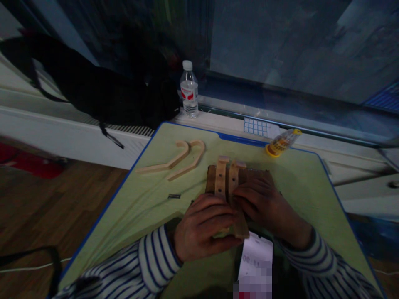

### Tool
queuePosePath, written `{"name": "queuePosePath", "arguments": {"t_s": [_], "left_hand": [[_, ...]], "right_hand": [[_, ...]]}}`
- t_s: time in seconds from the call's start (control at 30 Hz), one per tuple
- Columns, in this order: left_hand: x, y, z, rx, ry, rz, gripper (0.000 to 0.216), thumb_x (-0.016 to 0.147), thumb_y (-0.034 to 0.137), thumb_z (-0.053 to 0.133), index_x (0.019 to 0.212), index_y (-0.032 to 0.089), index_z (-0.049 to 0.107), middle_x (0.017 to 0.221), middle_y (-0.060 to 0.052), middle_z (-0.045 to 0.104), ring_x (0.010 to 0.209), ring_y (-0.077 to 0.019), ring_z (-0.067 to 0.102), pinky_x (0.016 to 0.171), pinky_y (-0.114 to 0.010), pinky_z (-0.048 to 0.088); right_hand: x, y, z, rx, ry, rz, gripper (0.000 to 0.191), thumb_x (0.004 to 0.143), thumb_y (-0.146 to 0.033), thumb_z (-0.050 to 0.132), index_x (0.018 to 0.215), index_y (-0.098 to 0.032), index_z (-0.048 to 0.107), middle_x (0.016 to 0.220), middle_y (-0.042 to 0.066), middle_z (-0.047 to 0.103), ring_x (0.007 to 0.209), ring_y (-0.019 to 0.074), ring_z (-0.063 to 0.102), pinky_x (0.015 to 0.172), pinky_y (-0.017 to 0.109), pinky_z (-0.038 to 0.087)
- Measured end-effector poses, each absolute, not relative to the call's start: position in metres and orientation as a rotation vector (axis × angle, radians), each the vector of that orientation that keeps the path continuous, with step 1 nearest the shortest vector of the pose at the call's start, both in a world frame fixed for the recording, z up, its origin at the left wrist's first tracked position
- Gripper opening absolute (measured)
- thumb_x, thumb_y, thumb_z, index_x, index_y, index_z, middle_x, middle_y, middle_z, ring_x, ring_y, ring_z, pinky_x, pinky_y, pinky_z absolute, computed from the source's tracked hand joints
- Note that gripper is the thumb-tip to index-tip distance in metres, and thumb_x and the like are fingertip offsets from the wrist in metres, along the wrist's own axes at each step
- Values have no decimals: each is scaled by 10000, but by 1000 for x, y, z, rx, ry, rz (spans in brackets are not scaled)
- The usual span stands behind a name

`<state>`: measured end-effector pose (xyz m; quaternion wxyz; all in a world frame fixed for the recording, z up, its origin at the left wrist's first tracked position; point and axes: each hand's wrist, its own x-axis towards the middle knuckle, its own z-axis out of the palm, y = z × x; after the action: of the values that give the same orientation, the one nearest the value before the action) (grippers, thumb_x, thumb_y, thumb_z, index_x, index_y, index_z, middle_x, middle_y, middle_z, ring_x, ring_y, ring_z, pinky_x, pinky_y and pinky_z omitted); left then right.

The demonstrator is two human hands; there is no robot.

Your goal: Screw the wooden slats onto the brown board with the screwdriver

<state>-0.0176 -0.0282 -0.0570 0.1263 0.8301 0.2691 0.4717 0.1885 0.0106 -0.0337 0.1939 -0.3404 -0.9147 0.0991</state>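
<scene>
Two light wooden strips with dark holes lie side by side over a brown block. My left hand is closed around the lower part of the left wooden strip. My right hand has its fingers bent together against the right wooden strip, whose lower end slants toward me. The fingers hide where the strips meet. Farther left lie two hook-shaped wooden pieces, the outer hooked piece and the inner hooked piece. A small dark item, perhaps screws, rests near my left hand.
A phone showing a timer lies close to me on the blue-edged table. A yellow-capped bottle stands tilted at the far edge. Beyond are a water bottle and a black bag on the sill.
</scene>
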Motion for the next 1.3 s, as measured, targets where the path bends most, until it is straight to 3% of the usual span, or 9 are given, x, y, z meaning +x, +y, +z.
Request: {"name": "queuePosePath", "arguments": {"t_s": [0.37, 0.5, 0.77, 0.97, 1.07, 1.3], "left_hand": [[-19, -28, -57, 2407, 759, 1373, 414, 677, 385, 746, 1002, 161, 621, 955, -59, 705, 953, -192, 606, 825, -355, 522], [-25, -28, -59, 2339, 713, 1377, 495, 739, 458, 644, 1118, 148, 575, 1018, -114, 684, 998, -230, 601, 815, -400, 519], [-34, -15, -65, 1959, 1061, 1401, 168, 844, 177, 543, 976, 188, 646, 983, -74, 686, 967, -183, 611, 847, -358, 506], [-34, -2, -62, 1766, 1248, 1327, 154, 842, 265, 575, 906, 172, 680, 955, -52, 698, 904, -166, 635, 849, -302, 494], [-35, 5, -55, 1731, 1377, 1198, 213, 822, 339, 590, 897, 161, 682, 876, -39, 701, 798, -158, 629, 755, -270, 494], [-26, 20, -45, 1850, 1392, 1029, 282, 792, 419, 600, 851, 150, 662, 764, -23, 672, 665, -136, 588, 601, -237, 442]], "right_hand": [[190, 10, -29, -957, -2572, 184, 195, 853, -267, 567, 1032, -197, 599, 952, 59, 687, 906, 208, 608, 840, 424, 455], [196, 8, -14, -981, -2563, 137, 212, 869, -245, 539, 1068, -196, 590, 1009, 75, 680, 933, 213, 604, 858, 427, 451], [251, -11, -7, -1333, -2505, 26, 189, 899, -295, 475, 954, -195, 626, 883, 83, 685, 773, 190, 644, 669, 318, 503], [306, -52, -39, -1909, -2315, 55, 346, 878, -467, 454, 1054, -201, 587, 902, 66, 694, 661, 182, 666, 546, 299, 504], [314, -70, -55, -2062, -2220, 86, 407, 841, -543, 461, 1066, -226, 580, 823, 36, 697, 635, 191, 669, 490, 289, 488], [300, -81, -76, -2143, -2243, 36, 345, 838, -537, 451, 954, -235, 571, 880, 70, 673, 698, 220, 673, 467, 280, 423]]}}
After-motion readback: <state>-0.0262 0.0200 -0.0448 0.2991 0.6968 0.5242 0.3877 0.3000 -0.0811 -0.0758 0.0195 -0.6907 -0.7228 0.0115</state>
